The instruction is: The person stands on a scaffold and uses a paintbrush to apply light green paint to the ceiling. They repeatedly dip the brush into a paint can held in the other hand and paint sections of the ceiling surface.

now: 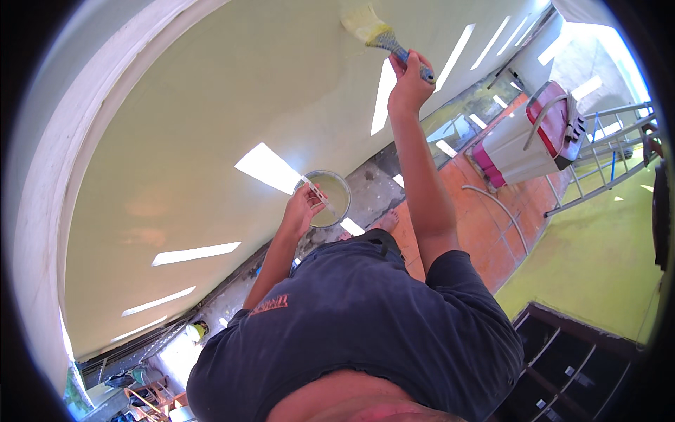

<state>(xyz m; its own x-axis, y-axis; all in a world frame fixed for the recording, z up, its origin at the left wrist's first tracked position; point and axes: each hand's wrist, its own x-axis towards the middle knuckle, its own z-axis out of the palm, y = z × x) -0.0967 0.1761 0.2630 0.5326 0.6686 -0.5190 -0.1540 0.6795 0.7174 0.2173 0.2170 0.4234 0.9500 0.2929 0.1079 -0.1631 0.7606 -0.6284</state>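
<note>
My right hand (412,84) is raised and closed around the blue-grey, paint-spattered handle of a wide paintbrush (383,39). The brush's pale yellow bristles lie at the pale yellow-green wall (211,155), near the top of the view. Lower down and to the left, my left hand (302,209) is closed at the rim of a round bucket (348,197) with yellowish liquid in it. Its fingers grip a narrow white strip with slots (314,190) that slants across the bucket's mouth; what the strip belongs to is unclear.
A white and pink washing machine (517,144) with a hose on top stands on the orange tiled floor (485,211) to the right. Behind it leans a metal ladder (598,186). A dark shelf-like frame (562,366) is at lower right. Assorted items (151,401) lie at lower left.
</note>
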